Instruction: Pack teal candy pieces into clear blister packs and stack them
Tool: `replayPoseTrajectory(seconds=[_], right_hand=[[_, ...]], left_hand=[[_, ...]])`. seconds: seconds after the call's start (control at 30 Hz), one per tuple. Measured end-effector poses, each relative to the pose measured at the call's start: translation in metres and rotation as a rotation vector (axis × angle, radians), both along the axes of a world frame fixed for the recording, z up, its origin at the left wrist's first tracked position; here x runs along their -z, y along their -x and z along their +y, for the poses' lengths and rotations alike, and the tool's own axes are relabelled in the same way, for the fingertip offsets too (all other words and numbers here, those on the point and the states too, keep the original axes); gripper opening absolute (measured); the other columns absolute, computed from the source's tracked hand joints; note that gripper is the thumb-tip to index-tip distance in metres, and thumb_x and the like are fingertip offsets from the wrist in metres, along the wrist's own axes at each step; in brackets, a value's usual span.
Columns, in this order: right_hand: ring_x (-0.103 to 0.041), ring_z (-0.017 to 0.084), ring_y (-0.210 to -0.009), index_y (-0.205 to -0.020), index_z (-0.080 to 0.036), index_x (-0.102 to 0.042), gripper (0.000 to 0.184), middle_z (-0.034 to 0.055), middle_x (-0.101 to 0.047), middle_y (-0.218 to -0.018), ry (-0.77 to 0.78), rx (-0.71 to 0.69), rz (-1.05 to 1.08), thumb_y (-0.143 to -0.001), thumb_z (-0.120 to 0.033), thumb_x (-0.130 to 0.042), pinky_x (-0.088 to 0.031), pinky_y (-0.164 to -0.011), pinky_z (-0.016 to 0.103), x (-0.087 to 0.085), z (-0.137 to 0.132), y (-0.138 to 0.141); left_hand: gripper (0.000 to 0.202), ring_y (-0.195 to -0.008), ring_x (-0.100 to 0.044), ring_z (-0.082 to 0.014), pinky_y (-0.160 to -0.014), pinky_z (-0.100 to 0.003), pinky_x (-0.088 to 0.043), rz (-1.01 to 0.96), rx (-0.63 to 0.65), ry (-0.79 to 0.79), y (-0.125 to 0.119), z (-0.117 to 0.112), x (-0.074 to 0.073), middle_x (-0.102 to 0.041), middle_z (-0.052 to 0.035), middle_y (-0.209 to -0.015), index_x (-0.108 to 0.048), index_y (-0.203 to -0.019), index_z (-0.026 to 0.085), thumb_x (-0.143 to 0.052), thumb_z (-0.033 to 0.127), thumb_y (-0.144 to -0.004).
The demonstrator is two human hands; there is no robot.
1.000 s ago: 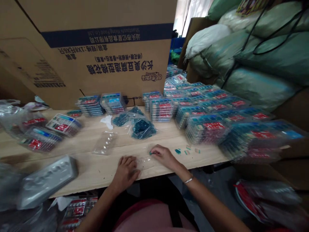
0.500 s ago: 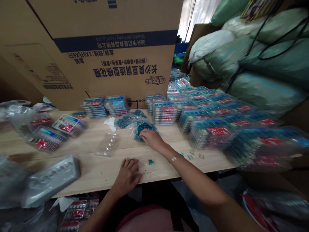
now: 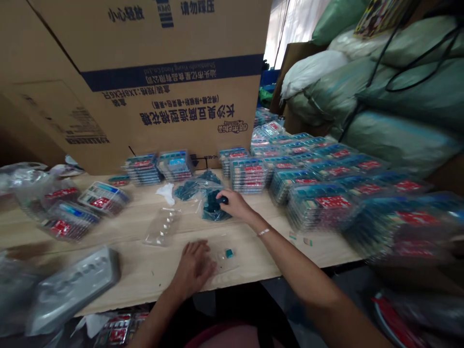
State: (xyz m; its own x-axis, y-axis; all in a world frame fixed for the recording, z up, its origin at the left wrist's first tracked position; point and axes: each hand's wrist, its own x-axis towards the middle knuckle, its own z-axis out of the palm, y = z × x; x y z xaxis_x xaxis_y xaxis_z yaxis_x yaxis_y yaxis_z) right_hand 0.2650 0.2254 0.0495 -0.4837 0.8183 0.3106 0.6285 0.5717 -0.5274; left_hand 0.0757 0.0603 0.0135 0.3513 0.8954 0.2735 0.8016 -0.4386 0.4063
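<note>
My right hand [image 3: 237, 207] is over an open clear bag of dark teal pieces [image 3: 213, 212], with its fingers pinched on a small dark teal piece [image 3: 224, 199]. Near the table's front edge, my left hand [image 3: 194, 267] holds the left end of a clear plastic tray [image 3: 232, 263], its fingers curled at the edge and slightly blurred. One teal cube [image 3: 229, 253] sits in that tray. Beyond my left hand lies another clear tray [image 3: 162, 227] with nothing in its hollows. Behind the bag spreads more clear film with teal pieces [image 3: 190, 187].
Stacks of filled blister packs [image 3: 319, 203] cover the right side. A large cardboard box [image 3: 163, 96] stands at the back. Left are more packs [image 3: 103, 197], plastic bags [image 3: 29, 181] and a grey moulded form [image 3: 78, 285]. Small pieces [image 3: 307, 241] lie beside my right forearm.
My right hand has come up slightly from the bag, and a dark teal piece now shows in its fingers. My left hand stays at the tray. The whole view has tilted slightly upward.
</note>
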Motion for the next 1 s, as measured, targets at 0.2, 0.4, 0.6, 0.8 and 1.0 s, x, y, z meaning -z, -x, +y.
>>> replayPoseTrajectory(seconds=[0.2,0.4,0.6,0.8,1.0], right_hand=[[-0.057,0.019,-0.105,-0.102,-0.022,-0.067,0.04,0.0062,-0.058,-0.111,0.204,-0.032,0.215,-0.067,-0.004,-0.063,-0.044,-0.091,0.033,0.052,-0.067,-0.082],[-0.061,0.016,-0.088,-0.098,-0.019,-0.065,0.026,0.0069,-0.06,-0.104,0.264,0.143,0.372,-0.074,-0.012,-0.059,-0.049,-0.074,0.028,0.065,-0.087,-0.114],[-0.059,0.016,-0.077,-0.089,-0.02,-0.065,0.025,0.003,-0.063,-0.086,0.182,0.229,0.206,-0.07,-0.006,-0.056,-0.045,-0.071,0.027,0.056,-0.094,-0.101],[-0.056,0.013,-0.068,-0.088,-0.02,-0.064,0.023,0.0001,-0.063,-0.081,0.231,0.179,0.345,-0.07,-0.008,-0.056,-0.042,-0.064,0.024,0.055,-0.102,-0.087],[-0.052,0.013,-0.066,-0.08,-0.019,-0.066,0.011,0.0,-0.058,-0.073,0.268,0.177,0.595,-0.075,-0.028,-0.062,-0.038,-0.058,0.023,0.047,-0.111,-0.081]], left_hand=[[0.01,-0.096,-0.058,-0.025,-0.085,-0.041,-0.045,-0.052,-0.087,-0.138,-0.021,0.052,-0.016,-0.064,-0.0098,-0.102,-0.057,-0.091,0.018,-0.051,0.023,-0.084],[0.014,-0.089,-0.06,-0.0244,-0.085,-0.039,-0.046,0.065,0.019,0.072,-0.068,0.069,-0.013,-0.066,-0.008,-0.086,-0.063,-0.083,0.016,-0.055,0.008,-0.075],[0.036,-0.099,-0.057,-0.0218,-0.092,-0.036,-0.043,-0.04,0.243,0.174,-0.117,0.085,-0.003,-0.065,-0.0071,-0.099,-0.064,-0.097,0.018,-0.05,-0.001,-0.07],[0.025,-0.08,-0.059,-0.0183,-0.074,-0.029,-0.045,-0.3,0.186,0.27,-0.113,0.081,0.001,-0.063,-0.0036,-0.082,-0.066,-0.086,0.018,-0.056,0.005,-0.067],[0.022,-0.054,-0.052,-0.0113,-0.055,-0.023,-0.037,-0.952,0.056,0.824,-0.102,0.073,-0.006,-0.06,0.0001,-0.057,-0.064,-0.066,0.015,-0.065,0.037,-0.065]])
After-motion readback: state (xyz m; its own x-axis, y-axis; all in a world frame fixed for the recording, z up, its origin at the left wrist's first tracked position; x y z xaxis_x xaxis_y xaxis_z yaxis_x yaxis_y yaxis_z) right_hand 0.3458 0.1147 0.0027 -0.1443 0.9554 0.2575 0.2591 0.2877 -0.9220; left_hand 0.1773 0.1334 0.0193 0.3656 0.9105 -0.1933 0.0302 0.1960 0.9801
